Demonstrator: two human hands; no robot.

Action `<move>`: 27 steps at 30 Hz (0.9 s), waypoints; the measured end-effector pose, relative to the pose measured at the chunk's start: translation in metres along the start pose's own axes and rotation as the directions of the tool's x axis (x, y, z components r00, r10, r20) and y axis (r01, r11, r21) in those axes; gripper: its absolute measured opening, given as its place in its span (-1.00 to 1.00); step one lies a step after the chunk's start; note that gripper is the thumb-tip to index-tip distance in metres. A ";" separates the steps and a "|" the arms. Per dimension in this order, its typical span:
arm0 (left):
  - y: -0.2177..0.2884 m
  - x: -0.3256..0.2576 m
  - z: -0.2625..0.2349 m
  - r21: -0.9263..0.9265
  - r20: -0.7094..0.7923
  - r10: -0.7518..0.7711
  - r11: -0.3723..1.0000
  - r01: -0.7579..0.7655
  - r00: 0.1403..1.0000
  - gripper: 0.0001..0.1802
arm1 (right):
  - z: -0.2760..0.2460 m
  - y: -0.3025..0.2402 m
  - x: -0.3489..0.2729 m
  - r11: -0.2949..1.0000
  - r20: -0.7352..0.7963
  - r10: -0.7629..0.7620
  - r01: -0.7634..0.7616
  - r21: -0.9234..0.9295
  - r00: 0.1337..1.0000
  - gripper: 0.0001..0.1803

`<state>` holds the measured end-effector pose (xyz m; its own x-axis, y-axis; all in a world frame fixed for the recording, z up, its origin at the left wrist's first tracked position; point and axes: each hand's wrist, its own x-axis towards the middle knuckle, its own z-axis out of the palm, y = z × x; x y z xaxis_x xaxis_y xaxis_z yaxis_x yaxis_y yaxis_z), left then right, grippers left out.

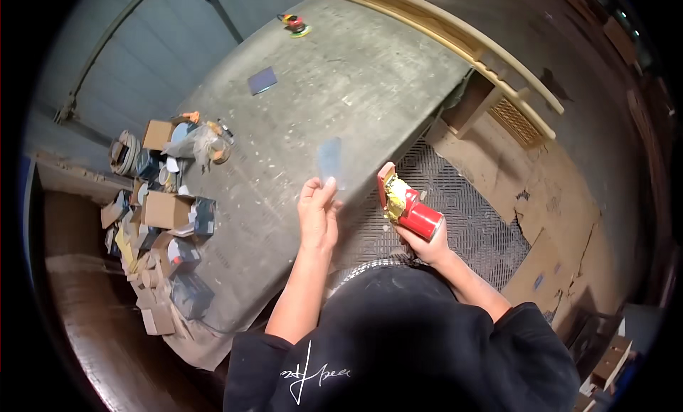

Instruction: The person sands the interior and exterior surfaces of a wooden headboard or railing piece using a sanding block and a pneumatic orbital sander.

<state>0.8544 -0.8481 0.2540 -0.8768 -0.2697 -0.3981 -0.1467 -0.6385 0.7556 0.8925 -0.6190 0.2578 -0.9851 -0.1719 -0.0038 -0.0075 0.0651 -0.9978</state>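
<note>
Over the near right part of the grey-topped table (256, 149), my left hand (316, 216) pinches a thin, translucent bluish plastic strip (329, 158) between thumb and fingers. The strip points away from me, and its edges are faint against the table. My right hand (428, 247) is wrapped round a red can (421, 220), held tilted beyond the table's right edge. Crusted yellow material (395, 195) covers the can's far end. A reddish flap-like piece (385, 179) stands up there, and I cannot tell what it is.
Cardboard boxes (169, 211) and sanding discs crowd the table's left side, near a crumpled plastic bag (203, 145). Farther off lie a dark flat pad (262, 81) and a red sander (295, 26). A wooden frame (455, 39) runs along the far right edge. Black matting (491, 234) covers the floor.
</note>
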 end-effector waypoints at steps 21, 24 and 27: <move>-0.152 -0.036 0.204 0.015 0.429 -0.192 0.979 0.206 0.883 -0.53 | -0.148 0.008 -0.025 0.998 -0.393 0.065 -0.057 0.030 0.917 -0.78; -0.161 -0.036 0.222 -0.019 0.389 -0.266 0.955 0.296 0.882 -0.53 | -0.152 0.013 -0.013 0.999 -0.376 0.030 -0.018 0.035 0.926 -0.76; -0.176 -0.020 0.232 -0.088 0.414 -0.293 0.929 0.358 0.862 -0.52 | -0.166 0.016 0.000 0.997 -0.379 0.074 -0.082 -0.006 0.922 -0.74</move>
<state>0.7916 -0.5631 0.2501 -0.9024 0.2532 -0.3487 -0.4100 -0.7538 0.5135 0.8642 -0.4544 0.2524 -0.9743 0.2189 -0.0527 0.0728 0.0845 -0.9938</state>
